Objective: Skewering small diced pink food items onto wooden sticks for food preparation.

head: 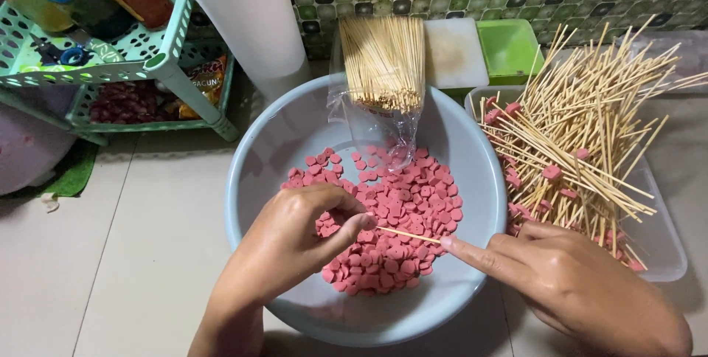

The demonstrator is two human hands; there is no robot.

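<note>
The left hand pinches a pink sausage slice between thumb and forefinger, its fingers closed narrow around it, at the centre of the frame. The right hand, lower right, grips a thin bamboo skewer between its fingers, the tip meeting the slice.

The likely trouble: the point sits close to the left fingertips, so a push off-centre could slide past the soft slice and prick the thumb, or split the slice at its edge. The stick is slender and may bend or snap under a slanted push.

The slice is a small, round, flat pink disc, mostly hidden by the fingers. Beneath lies a heap of like sausage slices in a pale blue basin on the tiled floor. A plastic bag of bare skewers leans on the far rim. At right, a clear tray holds loaded skewers; a green rack stands upper left.
</note>
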